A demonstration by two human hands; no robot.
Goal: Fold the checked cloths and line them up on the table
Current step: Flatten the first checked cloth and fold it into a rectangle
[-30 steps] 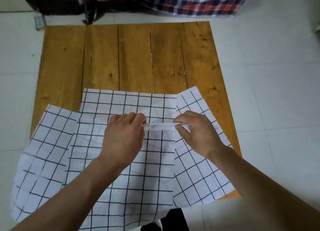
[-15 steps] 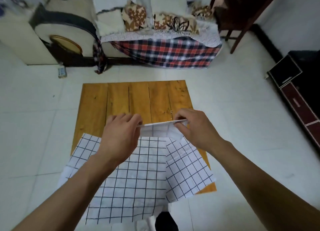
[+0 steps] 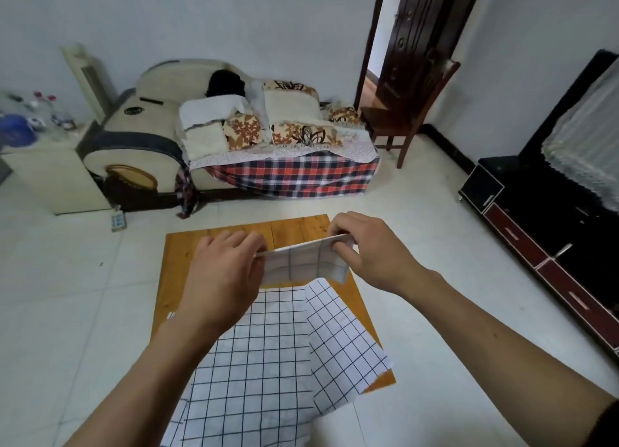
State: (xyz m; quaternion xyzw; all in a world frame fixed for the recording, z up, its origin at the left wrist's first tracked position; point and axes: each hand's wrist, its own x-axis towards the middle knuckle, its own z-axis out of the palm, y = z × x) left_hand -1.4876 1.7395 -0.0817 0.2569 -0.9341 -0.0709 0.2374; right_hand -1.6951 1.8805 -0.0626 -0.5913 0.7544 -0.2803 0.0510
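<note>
Folded checked cloth (image 3: pixel 303 262), a small packet pinched at both ends, now hangs in the air above the far half of the wooden table (image 3: pixel 182 245); a second ago the same hands gripped a narrow roll of it lying low on the spread cloths, so the packet has been lifted clear. The left hand (image 3: pixel 222 276) has its fingers curled over the packet's left end, thumb hidden beneath; the right hand (image 3: pixel 371 252) pinches the right end between thumb and curled fingers. Below the packet, nearer the person, a large checked cloth (image 3: pixel 264 363) lies open and flat on the table's near half, and a second open cloth (image 3: pixel 341 339) overlaps it at the right edge and hangs past the table's near-right corner. The head has also risen: a sofa (image 3: pixel 234 125) draped in red plaid stands beyond the table's far edge, and a dark cabinet (image 3: pixel 536 232) well off to the table's right. The lift suggests this cloth's folding is done or nearly so, and the bare boards at the table's far end look the likely spot to set it down. At least two cloths remain unfolded, so the task seems at an early stage.
</note>
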